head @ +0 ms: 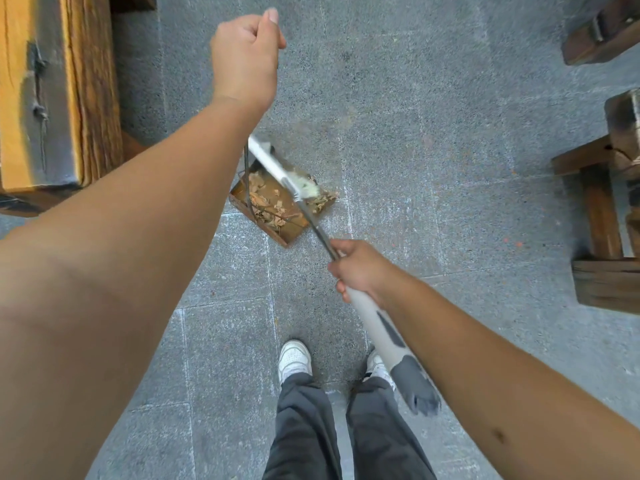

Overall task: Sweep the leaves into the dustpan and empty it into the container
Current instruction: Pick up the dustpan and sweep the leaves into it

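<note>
Head view: right hand (pixel 360 271) grips broom (pixel 294 180); left hand (pixel 247 60), fingers clenched, apparently holds dustpan (pixel 270 207) handle. Leaves (pixel 268 202) sit in dustpan on floor. Risk: tilting pan spills leaves.

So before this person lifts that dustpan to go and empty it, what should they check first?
1. Dry brown leaves inside the rusty metal dustpan: ok, a pile lies in it.
2. No leaves left at the lip: not ok, a few sit on the grey paving at its open edge.
3. Left hand holds the dustpan's thin wire handle: cannot tell, the fist is curled but the wire is hidden there.
4. Right hand grips the white-and-grey broom handle: ok.
5. Container within reach: cannot tell, none in view.
</note>
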`<state>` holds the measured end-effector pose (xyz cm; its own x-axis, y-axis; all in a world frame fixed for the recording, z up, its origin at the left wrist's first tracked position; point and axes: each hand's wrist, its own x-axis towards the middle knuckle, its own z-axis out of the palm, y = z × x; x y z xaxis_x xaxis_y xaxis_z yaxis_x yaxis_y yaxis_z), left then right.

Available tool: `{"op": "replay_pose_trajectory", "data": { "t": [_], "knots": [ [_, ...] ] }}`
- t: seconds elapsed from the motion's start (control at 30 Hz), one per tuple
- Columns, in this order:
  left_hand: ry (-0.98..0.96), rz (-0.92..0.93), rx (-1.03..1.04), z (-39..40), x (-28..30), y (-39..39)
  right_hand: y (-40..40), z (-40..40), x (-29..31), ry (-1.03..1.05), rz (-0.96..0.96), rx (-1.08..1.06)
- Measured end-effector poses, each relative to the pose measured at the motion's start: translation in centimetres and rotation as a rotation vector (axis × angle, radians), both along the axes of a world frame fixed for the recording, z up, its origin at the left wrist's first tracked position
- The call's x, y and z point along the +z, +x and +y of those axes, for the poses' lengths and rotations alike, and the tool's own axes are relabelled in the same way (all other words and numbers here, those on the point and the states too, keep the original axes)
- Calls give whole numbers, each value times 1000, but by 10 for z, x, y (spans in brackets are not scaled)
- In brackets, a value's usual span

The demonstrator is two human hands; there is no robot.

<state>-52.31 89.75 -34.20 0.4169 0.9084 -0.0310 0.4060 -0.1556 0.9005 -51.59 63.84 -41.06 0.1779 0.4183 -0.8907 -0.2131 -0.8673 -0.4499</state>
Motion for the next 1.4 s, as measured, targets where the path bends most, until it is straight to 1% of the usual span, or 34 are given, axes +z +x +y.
{"op": "replay_pose_trajectory", "data": {
  "t": [0.07, 0.17, 0.3, 0.4, 0.5, 0.7, 0.87, 0.93, 1.03, 1.17, 1.23, 1.4],
  "knots": [
    [8, 19, -4, -2, 1, 2, -9, -8, 6, 26, 74, -86],
    [18, 35, -2, -1, 1, 0, -2, -24, 20, 51, 76, -117],
    [-6, 14, -4, 4, 4, -8, 22, -34, 35, 70, 11, -81],
    [-14, 4, -12, 1, 4, -12, 35, -23, 29, 58, -53, -128],
    [-11, 17, -14, -1, 3, -15, 34, -11, 17, 12, -112, -97],
    [-21, -18, -4, -1, 1, -22, -7, -13, 11, 0, -18, 1],
    [-41, -40, -2, -2, 2, -27, -9, -33, 25, 47, 130, -193],
    [-44, -44, -10, -1, 3, -29, -2, -37, 32, 79, 127, -214],
    [-40, -25, -22, -1, 2, -32, 9, -32, 35, 88, 16, -165],
    [-33, -20, -21, 0, 3, -29, 18, -13, 19, 28, -151, -93],
    [-29, 2, -11, 0, 3, -27, 13, -9, 12, -4, -150, -65],
    [-32, 33, -21, -3, 6, -22, -21, -13, 12, -22, -27, -41]
  ]
}}
